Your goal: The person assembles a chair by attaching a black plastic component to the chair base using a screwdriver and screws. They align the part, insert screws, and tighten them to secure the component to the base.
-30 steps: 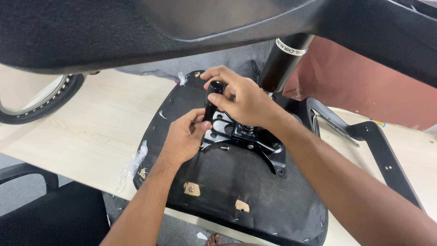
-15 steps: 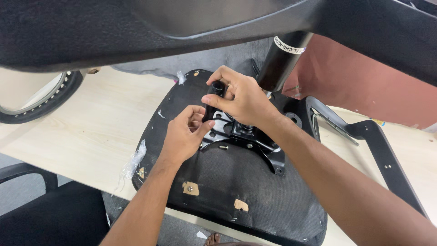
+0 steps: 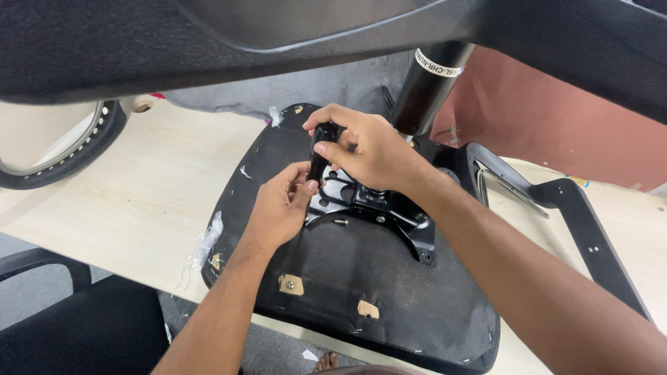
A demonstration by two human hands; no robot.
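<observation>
Both hands (image 3: 326, 173) around black lever (image 3: 321, 149)

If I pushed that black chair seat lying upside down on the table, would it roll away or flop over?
Probably not. The chair seat lies broad and flat on the table, so it would likely slide, not roll. It looks stiff, since it keeps its shape where it overhangs the edge. The metal plate and thick post on it probably make it heavy.

Single head-worn view, steeply downward, close over the hands (image 3: 333, 173) at the table (image 3: 125, 201).
</observation>
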